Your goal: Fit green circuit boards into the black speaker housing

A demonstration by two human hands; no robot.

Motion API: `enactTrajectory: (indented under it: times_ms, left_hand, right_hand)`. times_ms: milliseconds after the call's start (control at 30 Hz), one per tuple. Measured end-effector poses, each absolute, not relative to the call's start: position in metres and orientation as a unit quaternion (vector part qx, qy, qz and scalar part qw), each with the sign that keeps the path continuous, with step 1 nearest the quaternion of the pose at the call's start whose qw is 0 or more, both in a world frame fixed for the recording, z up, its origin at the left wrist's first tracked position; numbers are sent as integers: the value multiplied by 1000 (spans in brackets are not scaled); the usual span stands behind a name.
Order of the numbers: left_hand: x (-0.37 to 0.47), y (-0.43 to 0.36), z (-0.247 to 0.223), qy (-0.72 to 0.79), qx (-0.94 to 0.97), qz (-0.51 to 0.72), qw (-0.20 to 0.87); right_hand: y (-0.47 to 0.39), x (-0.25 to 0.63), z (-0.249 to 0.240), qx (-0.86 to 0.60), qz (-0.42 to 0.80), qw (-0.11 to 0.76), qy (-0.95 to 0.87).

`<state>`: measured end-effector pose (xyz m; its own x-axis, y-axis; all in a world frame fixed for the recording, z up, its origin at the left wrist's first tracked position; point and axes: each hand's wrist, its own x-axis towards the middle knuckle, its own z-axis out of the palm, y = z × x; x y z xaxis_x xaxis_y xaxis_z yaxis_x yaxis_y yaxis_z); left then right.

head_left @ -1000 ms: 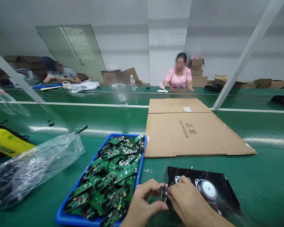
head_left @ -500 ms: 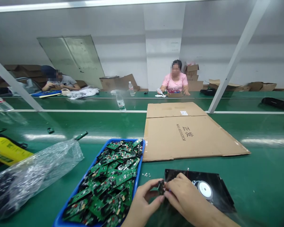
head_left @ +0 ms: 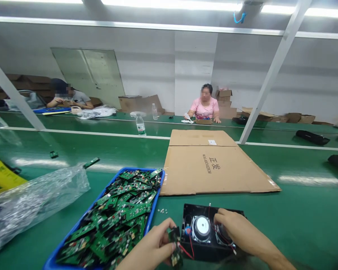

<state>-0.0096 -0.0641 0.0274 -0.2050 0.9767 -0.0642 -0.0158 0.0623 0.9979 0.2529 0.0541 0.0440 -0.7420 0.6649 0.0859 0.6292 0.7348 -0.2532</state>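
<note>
My left hand [head_left: 159,243] pinches a green circuit board [head_left: 174,245], held upright just left of a black speaker box [head_left: 202,252]. Red wires [head_left: 187,250] run from the board into the open box. Two round speakers sit inside; the left speaker [head_left: 201,228] shows fully, while the right speaker [head_left: 224,236] is partly covered. Over that right one is my right hand [head_left: 228,223], its fingers closed and bent down beside a thin wire. What its fingertips grip is hidden.
A blue tray [head_left: 154,208] heaped with circuit boards stands at the left. Small white bits [head_left: 162,211] lie beside it. Behind are a flat cardboard sheet [head_left: 198,168] and a spray bottle [head_left: 141,125]. A clear plastic bag [head_left: 50,195] lies far left. Two people sit across the bench.
My hands have parted: the left keeps the board and has moved slightly left and down, while the right has gone over the right speaker. The view has shifted, showing the box's inside more fully.
</note>
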Motion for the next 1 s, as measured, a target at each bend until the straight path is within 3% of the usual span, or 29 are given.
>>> enactTrajectory:
  times_ms: [100,167,267,400,533,867,1000]
  left_hand:
    - [18,-62,21,462,356,493,646]
    - [40,-54,16,429,317,538,653]
    - [66,-38,12,478,345,607,534]
    - [79,-22,19,602,410,591,346]
    - [79,-18,22,623,400,583,334]
    - [80,-27,12,628,374,587,349]
    - [84,-25,19,631,391,578,338]
  right_hand:
    - [54,261,51,-270,141,72,-950]
    - [57,262,55,-251,179,63,-949]
    - [61,256,57,-280,274,97,-915]
    - [66,241,47,-357,412,219,-809]
    - [62,228,29,-399,503,298,-707]
    - [49,229,30,-309,358,326,-819]
    - [48,227,22,-299,206,310,-879]
